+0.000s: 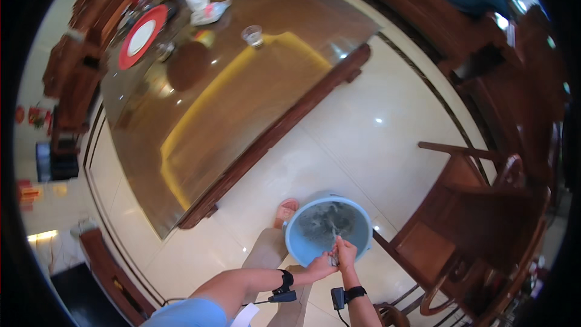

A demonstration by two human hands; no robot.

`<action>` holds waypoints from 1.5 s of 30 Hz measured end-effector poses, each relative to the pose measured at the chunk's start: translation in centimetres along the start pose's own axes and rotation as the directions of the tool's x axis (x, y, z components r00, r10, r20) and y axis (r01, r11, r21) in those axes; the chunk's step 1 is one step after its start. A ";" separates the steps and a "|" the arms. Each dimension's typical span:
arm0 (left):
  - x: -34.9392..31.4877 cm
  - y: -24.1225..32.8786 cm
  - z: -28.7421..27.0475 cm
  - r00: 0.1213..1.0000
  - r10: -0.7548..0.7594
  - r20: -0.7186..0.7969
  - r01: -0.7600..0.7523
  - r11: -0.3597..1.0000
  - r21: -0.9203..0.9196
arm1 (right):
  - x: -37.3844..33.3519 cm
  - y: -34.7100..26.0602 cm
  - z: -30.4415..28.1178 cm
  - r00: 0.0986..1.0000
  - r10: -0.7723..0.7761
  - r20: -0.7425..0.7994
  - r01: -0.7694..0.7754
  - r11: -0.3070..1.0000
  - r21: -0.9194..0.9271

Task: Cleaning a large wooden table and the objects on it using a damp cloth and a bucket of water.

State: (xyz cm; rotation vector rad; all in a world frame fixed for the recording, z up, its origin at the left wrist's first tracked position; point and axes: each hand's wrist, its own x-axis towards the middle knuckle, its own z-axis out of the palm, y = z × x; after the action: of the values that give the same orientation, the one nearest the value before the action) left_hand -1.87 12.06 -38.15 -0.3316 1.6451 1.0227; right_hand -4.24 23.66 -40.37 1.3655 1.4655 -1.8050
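A light blue bucket (pixel 290 239) stands on the floor close in front of me, with dark, rippled water (pixel 321 218) in it. Over its near rim my left hand (pixel 322 266) and my right hand (pixel 346 252) come together, fingers closed around a small wet, greyish cloth (pixel 333 258). Most of the cloth is hidden by the fingers. A pale strand runs from the hands toward the water; whether it is cloth or pouring water I cannot tell. Both wrists wear black straps with small devices.
A large wooden table (pixel 242 121) with a glossy top stands ahead left. It bears a clear cup (pixel 252 36), crumpled white packaging (pixel 209 10) and a red-rimmed plate (pixel 129 54). Close on the right is a wooden armchair (pixel 423 248). A sandalled foot (pixel 286 209) is beside the bucket.
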 end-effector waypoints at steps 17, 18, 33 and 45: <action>-5.3 4.4 -4.1 0.865 0.491 0.104 -0.480 0.749 0.457 | -5.9 -2.2 1.9 0.794 -0.294 -0.533 0.137 0.939 -0.315; -5.9 5.0 -4.4 0.870 0.476 0.125 -0.470 0.727 0.501 | -6.3 -2.4 2.1 0.776 -0.316 -0.546 0.136 0.929 -0.343; -18.1 9.1 -3.0 0.544 0.809 0.221 -0.576 0.169 0.800 | -24.9 -2.8 -3.3 0.939 -0.331 0.097 0.194 0.739 0.645; -24.4 8.7 -7.6 0.871 0.482 -0.096 -0.482 0.802 -0.353 | -39.6 -3.7 -13.3 0.738 -0.659 0.145 0.469 0.656 0.591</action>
State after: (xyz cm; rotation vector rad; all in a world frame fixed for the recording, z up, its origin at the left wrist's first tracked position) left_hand -4.34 4.41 -12.33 -0.1525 1.5667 1.7319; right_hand 14.65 27.75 -3.11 0.7058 1.3444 -2.8603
